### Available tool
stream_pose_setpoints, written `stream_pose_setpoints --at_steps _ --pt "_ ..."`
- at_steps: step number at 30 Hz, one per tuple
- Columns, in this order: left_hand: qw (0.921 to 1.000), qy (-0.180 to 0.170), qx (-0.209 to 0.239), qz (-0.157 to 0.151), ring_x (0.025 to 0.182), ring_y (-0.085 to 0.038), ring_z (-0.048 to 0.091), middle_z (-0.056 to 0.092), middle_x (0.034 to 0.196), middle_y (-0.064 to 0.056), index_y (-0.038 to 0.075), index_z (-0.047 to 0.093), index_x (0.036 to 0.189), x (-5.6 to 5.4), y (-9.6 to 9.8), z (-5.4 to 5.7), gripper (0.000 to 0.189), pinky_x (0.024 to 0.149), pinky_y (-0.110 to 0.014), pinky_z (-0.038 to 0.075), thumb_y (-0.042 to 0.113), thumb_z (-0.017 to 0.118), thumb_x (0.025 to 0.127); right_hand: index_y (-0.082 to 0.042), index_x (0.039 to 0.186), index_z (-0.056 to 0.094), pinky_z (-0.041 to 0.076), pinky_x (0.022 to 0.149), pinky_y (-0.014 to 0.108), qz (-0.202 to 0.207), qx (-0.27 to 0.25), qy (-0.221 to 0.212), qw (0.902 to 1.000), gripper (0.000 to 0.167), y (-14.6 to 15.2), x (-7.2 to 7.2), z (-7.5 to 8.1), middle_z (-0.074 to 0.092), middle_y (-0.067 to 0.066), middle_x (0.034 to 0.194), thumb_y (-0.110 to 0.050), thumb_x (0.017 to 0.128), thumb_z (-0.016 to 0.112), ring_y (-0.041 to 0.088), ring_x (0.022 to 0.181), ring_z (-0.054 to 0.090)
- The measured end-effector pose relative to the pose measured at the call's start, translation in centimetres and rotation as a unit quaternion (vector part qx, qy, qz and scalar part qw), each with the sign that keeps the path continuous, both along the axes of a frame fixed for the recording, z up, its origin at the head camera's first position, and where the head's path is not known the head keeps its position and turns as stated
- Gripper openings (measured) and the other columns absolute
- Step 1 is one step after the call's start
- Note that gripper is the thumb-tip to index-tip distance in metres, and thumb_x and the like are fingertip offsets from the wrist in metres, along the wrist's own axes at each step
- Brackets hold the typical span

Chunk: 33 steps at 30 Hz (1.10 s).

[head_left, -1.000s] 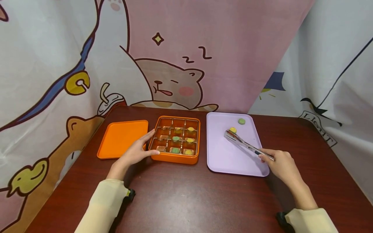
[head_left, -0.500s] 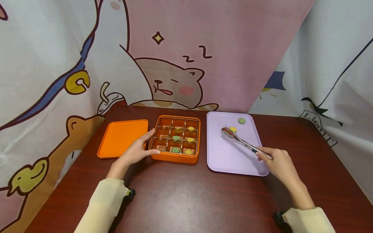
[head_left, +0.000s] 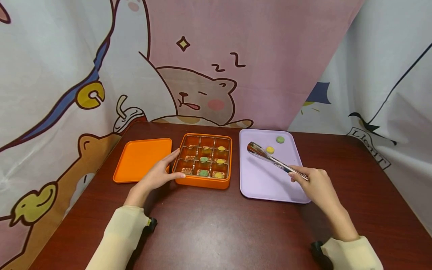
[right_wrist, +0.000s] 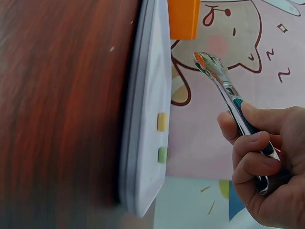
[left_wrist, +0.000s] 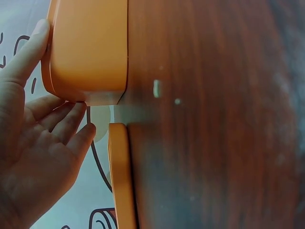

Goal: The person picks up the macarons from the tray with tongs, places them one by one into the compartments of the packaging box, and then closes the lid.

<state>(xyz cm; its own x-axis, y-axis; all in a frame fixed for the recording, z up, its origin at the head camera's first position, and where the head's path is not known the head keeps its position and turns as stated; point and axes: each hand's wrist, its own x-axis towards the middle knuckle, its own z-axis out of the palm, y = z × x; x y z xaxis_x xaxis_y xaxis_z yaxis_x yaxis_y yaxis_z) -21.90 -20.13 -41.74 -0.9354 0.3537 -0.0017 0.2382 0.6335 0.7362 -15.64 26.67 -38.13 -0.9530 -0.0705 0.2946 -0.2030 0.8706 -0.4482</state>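
Note:
My left hand (head_left: 156, 177) rests against the near left corner of an orange box (head_left: 202, 182), its fingers along the left side and thumb on the front rim. Inside the box, a clear divided insert holds several small yellow and green round pieces. My right hand (head_left: 318, 185) grips metal tongs (head_left: 275, 161) by the handle end. Their tips hover over the left part of a lilac tray (head_left: 266, 187); no piece shows between them. On the tray lie a yellow round piece (head_left: 270, 150) and a green round piece (head_left: 280, 139).
Left of the box an orange lid (head_left: 141, 159) lies flat, partly behind my left hand. Everything stands on a dark brown table (head_left: 209, 225). A printed curtain (head_left: 270, 67) hangs behind the table's back edge.
My right hand has moved left with the tongs, whose tips have left the yellow piece and swung toward the tray's left edge. The left hand stays at the box.

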Motion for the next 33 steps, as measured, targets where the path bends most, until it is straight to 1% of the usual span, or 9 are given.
stream_pose_setpoints --at_steps 4,10,13,17,22,24,28,31,33 --pt "1.0 0.002 0.003 -0.003 0.153 -0.037 0.019 0.019 0.168 -0.01 0.01 0.022 0.16 -0.1 0.0 0.0 0.095 0.121 -0.061 0.021 0.035 0.078 0.087 -0.002 0.114 0.075 0.026 0.045 0.025 0.012 -0.006 0.013 0.9998 0.026 -0.9 -0.1 0.3 0.074 0.008 0.073 -0.014 0.091 0.072 0.006 0.054 0.031" --pt "1.0 0.001 -0.002 -0.003 0.153 -0.037 0.019 0.018 0.168 -0.008 0.011 0.022 0.16 -0.1 -0.1 -0.1 0.095 0.121 -0.061 0.021 0.036 0.077 0.087 -0.005 0.111 0.077 0.027 0.044 0.023 0.039 -0.01 0.042 0.9983 0.023 -2.6 -0.3 0.5 0.074 0.003 0.07 -0.012 0.089 0.073 0.003 0.051 0.029" --pt "1.0 0.001 -0.004 -0.003 0.153 -0.037 0.019 0.018 0.168 -0.008 0.011 0.022 0.16 -0.1 -0.1 -0.1 0.095 0.121 -0.061 0.021 0.036 0.077 0.087 -0.005 0.111 0.077 0.028 0.045 0.022 0.051 -0.017 0.039 0.9978 0.023 -3.6 -0.4 0.7 0.074 0.002 0.07 -0.012 0.09 0.073 0.002 0.051 0.029" --pt "1.0 -0.001 -0.003 -0.002 0.153 -0.038 0.019 0.018 0.168 -0.008 0.011 0.022 0.16 -0.1 0.0 0.0 0.095 0.121 -0.061 0.021 0.036 0.077 0.087 -0.006 0.113 0.077 0.03 0.047 0.023 0.063 -0.025 0.022 0.9975 0.023 -5.0 -0.5 1.0 0.075 0.001 0.073 -0.014 0.091 0.071 0.002 0.054 0.034" --pt "1.0 0.0 -0.005 -0.003 0.153 -0.038 0.019 0.018 0.168 -0.009 0.011 0.021 0.16 -0.1 0.0 0.0 0.095 0.121 -0.061 0.021 0.036 0.077 0.087 -0.01 0.112 0.077 0.033 0.049 0.023 0.08 -0.036 0.011 0.9961 0.022 -6.8 -0.6 1.0 0.075 -0.001 0.073 -0.015 0.092 0.071 0.004 0.055 0.04" --pt "1.0 0.002 -0.006 -0.004 0.153 -0.038 0.02 0.018 0.168 -0.009 0.011 0.021 0.16 -0.1 0.0 0.0 0.095 0.121 -0.061 0.021 0.036 0.077 0.087 -0.011 0.112 0.078 0.033 0.049 0.023 0.086 -0.041 0.008 0.9954 0.022 -7.6 -0.7 1.0 0.076 -0.001 0.073 -0.015 0.092 0.071 0.005 0.055 0.043" --pt "1.0 0.002 -0.005 -0.006 0.153 -0.038 0.019 0.018 0.168 -0.01 0.01 0.021 0.16 -0.1 0.0 -0.1 0.095 0.121 -0.061 0.021 0.034 0.077 0.088 -0.01 0.112 0.078 0.034 0.049 0.023 0.105 -0.053 0.004 0.993 0.022 -9.1 -0.9 0.9 0.076 0.001 0.075 -0.013 0.091 0.072 0.006 0.06 0.055" --pt "1.0 0.003 -0.004 -0.006 0.153 -0.038 0.019 0.018 0.168 -0.01 0.01 0.021 0.16 -0.1 0.0 -0.1 0.095 0.121 -0.061 0.021 0.034 0.077 0.088 -0.009 0.112 0.078 0.04 0.052 0.023 0.124 -0.058 0.006 0.9906 0.023 -10.2 -0.9 0.8 0.076 0.001 0.075 -0.014 0.09 0.073 0.008 0.064 0.061" --pt "1.0 0.003 -0.004 -0.007 0.153 -0.038 0.019 0.018 0.168 -0.01 0.01 0.021 0.16 -0.1 0.0 -0.1 0.095 0.121 -0.061 0.021 0.035 0.077 0.088 -0.01 0.111 0.078 0.043 0.056 0.024 0.137 -0.056 0.008 0.989 0.023 -10.9 -0.9 0.7 0.076 0.0 0.075 -0.015 0.089 0.074 0.009 0.066 0.061"
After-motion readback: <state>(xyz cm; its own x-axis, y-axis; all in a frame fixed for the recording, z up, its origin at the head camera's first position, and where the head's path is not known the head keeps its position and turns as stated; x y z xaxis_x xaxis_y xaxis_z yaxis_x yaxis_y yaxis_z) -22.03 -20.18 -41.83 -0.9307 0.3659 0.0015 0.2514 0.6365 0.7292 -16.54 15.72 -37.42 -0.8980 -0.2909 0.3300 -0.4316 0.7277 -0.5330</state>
